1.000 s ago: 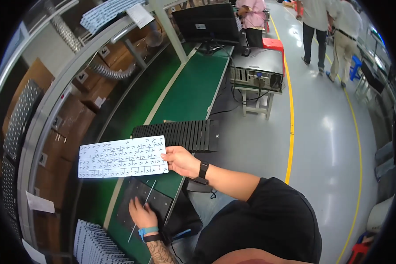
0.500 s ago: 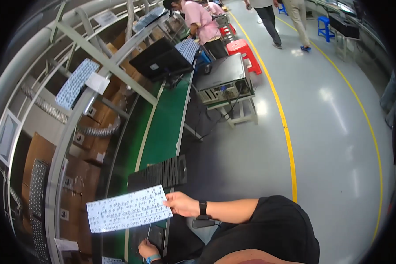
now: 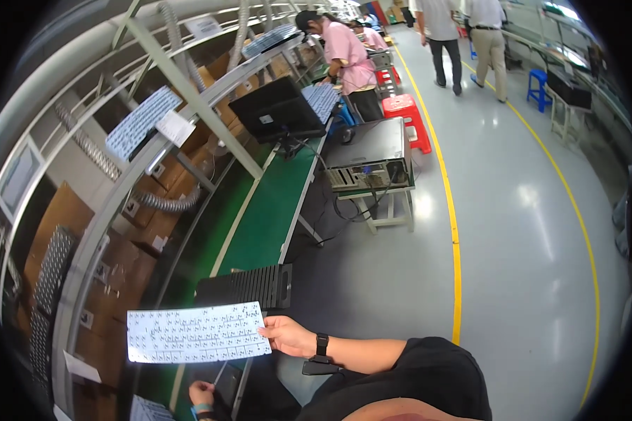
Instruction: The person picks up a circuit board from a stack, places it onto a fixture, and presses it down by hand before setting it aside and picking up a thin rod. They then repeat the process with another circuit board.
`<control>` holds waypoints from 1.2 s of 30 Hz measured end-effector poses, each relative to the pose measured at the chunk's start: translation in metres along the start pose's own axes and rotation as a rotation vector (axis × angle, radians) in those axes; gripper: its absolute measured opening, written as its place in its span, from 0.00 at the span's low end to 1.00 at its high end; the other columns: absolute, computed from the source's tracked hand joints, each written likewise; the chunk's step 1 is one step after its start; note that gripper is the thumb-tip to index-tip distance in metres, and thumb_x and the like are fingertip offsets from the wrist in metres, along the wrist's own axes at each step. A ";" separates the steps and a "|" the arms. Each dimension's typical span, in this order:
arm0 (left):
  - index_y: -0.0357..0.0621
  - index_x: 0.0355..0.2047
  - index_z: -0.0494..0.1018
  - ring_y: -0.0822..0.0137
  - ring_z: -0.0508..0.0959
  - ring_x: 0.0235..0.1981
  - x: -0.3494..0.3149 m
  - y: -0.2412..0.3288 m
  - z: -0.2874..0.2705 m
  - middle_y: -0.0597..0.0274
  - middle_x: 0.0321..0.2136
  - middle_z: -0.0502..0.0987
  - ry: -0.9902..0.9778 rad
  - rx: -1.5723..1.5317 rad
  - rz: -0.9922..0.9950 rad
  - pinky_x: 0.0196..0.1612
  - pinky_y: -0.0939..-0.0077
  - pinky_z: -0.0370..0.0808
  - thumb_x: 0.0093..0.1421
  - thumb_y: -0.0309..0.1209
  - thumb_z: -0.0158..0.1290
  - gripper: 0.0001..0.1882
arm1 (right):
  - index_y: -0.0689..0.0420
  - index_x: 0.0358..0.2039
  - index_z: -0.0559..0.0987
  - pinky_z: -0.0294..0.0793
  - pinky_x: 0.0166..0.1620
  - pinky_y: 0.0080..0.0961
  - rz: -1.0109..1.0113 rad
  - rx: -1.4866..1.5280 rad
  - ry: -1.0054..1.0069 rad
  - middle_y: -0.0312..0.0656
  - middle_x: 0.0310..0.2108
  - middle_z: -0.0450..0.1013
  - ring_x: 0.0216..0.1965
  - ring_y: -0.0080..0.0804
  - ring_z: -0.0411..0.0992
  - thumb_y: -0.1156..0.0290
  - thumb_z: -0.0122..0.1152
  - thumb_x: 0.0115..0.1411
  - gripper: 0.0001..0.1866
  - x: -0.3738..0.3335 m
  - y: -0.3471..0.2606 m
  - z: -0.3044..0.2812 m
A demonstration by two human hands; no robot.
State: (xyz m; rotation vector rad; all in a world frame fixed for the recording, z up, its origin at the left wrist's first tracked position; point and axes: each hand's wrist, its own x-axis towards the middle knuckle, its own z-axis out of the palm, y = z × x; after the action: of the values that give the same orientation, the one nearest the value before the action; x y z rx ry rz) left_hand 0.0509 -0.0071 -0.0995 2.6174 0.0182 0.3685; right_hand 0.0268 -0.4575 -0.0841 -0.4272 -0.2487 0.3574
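My right hand, with a black band on its wrist, pinches the right edge of a thin, pale keyboard sheet printed with rows of small dark marks. The sheet is held up over the green bench and hides part of it. Below the sheet, near the lower edge, my left hand has its fingers drawn together beside a dark flat item. A thin light line runs by its fingertips; what it grips, if anything, I cannot make out. Beyond the sheet lies a black slotted rack.
A monitor stands farther along the green bench. A metal computer case rests on a small stand, near red stools. Shelving on the left carries another pale sheet. A co-worker in pink stands at the bench.
My view has tilted up and turned. The sheet now lies more level, a little left and lower in view. My left hand sits lower and farther left. Two people in the aisle have walked on.
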 end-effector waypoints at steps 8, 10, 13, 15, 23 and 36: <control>0.39 0.22 0.77 0.60 0.79 0.25 0.007 -0.019 -0.003 0.55 0.21 0.78 -0.015 -0.014 -0.023 0.32 0.66 0.75 0.46 0.18 0.64 0.07 | 0.62 0.53 0.75 0.76 0.56 0.32 0.006 -0.003 0.018 0.42 0.51 0.77 0.51 0.31 0.76 0.72 0.53 0.71 0.13 -0.002 -0.011 0.001; 0.39 0.23 0.77 0.59 0.79 0.26 0.006 -0.030 0.005 0.54 0.22 0.78 -0.005 -0.013 0.009 0.33 0.64 0.75 0.46 0.19 0.65 0.06 | 0.63 0.56 0.74 0.74 0.59 0.34 0.000 0.006 0.005 0.43 0.54 0.76 0.54 0.33 0.75 0.72 0.53 0.71 0.15 -0.001 -0.014 0.001; 0.39 0.23 0.77 0.54 0.78 0.26 0.010 -0.016 0.004 0.51 0.23 0.77 -0.028 -0.022 0.015 0.33 0.62 0.74 0.46 0.20 0.65 0.06 | 0.63 0.57 0.73 0.73 0.61 0.35 -0.029 0.058 -0.031 0.44 0.55 0.75 0.56 0.35 0.75 0.73 0.52 0.71 0.16 0.000 -0.021 0.001; 0.39 0.23 0.77 0.53 0.78 0.27 0.009 -0.013 0.004 0.50 0.23 0.77 -0.032 -0.005 0.014 0.33 0.61 0.74 0.46 0.20 0.64 0.06 | 0.63 0.57 0.73 0.72 0.61 0.35 -0.048 0.088 -0.062 0.44 0.56 0.75 0.56 0.35 0.74 0.73 0.52 0.71 0.16 -0.003 -0.023 0.003; 0.40 0.23 0.73 0.43 0.75 0.33 0.001 -0.018 0.009 0.48 0.25 0.75 0.026 0.116 0.228 0.38 0.53 0.71 0.49 0.20 0.60 0.06 | 0.64 0.58 0.72 0.69 0.65 0.35 -0.162 0.103 -0.069 0.45 0.58 0.73 0.59 0.36 0.73 0.74 0.52 0.71 0.17 -0.023 -0.042 -0.015; 0.38 0.27 0.70 0.58 0.75 0.23 -0.014 0.119 -0.049 0.54 0.24 0.76 0.132 -0.287 -0.041 0.28 0.65 0.72 0.60 0.19 0.51 0.05 | 0.59 0.61 0.71 0.70 0.64 0.34 -0.160 0.198 -0.093 0.41 0.59 0.73 0.59 0.34 0.72 0.73 0.55 0.70 0.20 -0.022 -0.026 -0.019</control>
State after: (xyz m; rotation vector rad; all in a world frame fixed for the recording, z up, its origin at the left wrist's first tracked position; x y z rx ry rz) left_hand 0.0180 -0.0895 -0.0053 2.3031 0.0587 0.4900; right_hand 0.0204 -0.4947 -0.0923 -0.1944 -0.3326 0.2420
